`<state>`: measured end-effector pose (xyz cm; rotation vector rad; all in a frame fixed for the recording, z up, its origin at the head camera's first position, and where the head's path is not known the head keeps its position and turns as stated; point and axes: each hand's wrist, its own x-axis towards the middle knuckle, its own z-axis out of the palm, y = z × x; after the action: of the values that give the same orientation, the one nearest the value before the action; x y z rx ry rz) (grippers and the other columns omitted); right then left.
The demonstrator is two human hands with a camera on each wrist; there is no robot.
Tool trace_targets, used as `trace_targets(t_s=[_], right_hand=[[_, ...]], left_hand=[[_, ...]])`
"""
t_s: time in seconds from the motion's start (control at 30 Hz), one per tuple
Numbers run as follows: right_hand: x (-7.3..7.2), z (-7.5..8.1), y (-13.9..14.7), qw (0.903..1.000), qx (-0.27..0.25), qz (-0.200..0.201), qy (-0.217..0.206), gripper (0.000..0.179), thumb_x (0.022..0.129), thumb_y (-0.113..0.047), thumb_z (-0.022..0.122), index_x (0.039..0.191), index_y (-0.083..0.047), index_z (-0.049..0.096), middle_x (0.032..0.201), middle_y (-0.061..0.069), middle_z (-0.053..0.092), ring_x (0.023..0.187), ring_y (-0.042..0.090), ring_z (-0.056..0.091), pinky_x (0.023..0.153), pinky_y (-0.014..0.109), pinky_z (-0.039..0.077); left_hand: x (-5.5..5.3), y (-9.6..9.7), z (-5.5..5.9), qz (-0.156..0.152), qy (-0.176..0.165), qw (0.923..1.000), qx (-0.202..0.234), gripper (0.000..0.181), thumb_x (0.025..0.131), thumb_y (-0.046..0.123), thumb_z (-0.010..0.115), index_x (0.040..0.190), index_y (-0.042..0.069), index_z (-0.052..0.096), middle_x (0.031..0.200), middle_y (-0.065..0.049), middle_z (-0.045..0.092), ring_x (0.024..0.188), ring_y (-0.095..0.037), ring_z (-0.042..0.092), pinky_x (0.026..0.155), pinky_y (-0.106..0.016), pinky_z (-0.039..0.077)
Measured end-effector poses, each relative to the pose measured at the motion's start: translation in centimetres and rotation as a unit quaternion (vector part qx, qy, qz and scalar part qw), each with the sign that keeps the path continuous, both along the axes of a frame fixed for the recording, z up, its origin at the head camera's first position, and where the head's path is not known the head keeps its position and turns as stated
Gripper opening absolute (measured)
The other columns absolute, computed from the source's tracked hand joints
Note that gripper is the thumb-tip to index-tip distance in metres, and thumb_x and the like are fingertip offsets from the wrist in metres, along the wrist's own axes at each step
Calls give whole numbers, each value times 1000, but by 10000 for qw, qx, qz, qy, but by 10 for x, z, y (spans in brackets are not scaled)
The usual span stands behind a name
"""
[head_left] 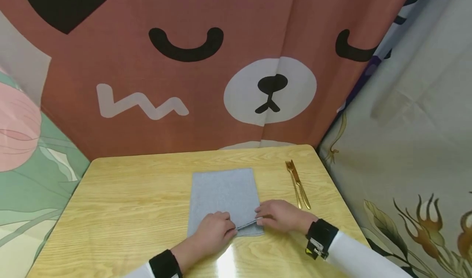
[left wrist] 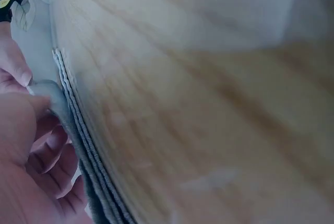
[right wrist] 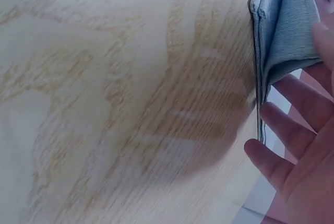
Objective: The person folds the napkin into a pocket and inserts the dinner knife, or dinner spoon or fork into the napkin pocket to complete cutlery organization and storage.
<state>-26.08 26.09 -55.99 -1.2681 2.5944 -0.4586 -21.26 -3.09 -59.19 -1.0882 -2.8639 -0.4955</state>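
Because the cloth (head_left: 225,196) is folded in layers, its near edge, at six o'clock, makes a thin stack, and only the top layer lifts as a flap. The left hand (head_left: 214,233) sits at that edge, around half past six, its fingers curled and its thumb pressed close, pinching the flap. At about four o'clock the right hand (head_left: 281,216) pinches the flap's right end between thumb and fingertips, while its other fingers spread loosely beside the layers. So the flap spans the two grips, and the rest of the cloth lies flat on the table (head_left: 140,196), reaching away from the hands toward twelve o'clock.

From where I stand it looks light and soft, likely to sag between two pinches, with a woven face that I'd guess isn't slippery, and nothing about it to break. I'd judge the loose rim of the top layer the place to hold, near its ends; a deeper pinch could drag the lower layers along.

Farther off, toward two o'clock, a fork (head_left: 295,187) and a knife (head_left: 304,196) lie close together, and behind the table a bear hanging (head_left: 206,81) fills twelve o'clock.
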Motion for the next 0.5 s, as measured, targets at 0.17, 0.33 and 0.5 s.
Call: trace_targets(t_s=[0.17,0.33,0.5], right_hand=[[-1,1,-1,9998,-181,-11,-52,19,102,-32,65,104,-23,81,122,-1,76,118,17,67,104,39,53],[-3,2,-2,9951,-433,-245,-853,14,99,-27,70,101,-21,82,124,4,75,120,20,67,106,42,52],[-8,7,-2,9813,-759,-606,-1662,16,101,-24,67,101,-16,80,116,4,76,108,15,69,96,36,56]], left_hand=[[-1,-1,-3,110,-425,9989,152,17,97,40,69,95,28,81,78,17,58,69,3,51,58,-21,38],[-2,0,-1,352,-833,9956,236,23,92,45,74,97,23,79,79,16,61,69,2,54,62,-24,44],[-2,2,4,564,-1177,9911,262,34,93,53,71,101,21,77,82,14,66,72,1,58,64,-26,48]])
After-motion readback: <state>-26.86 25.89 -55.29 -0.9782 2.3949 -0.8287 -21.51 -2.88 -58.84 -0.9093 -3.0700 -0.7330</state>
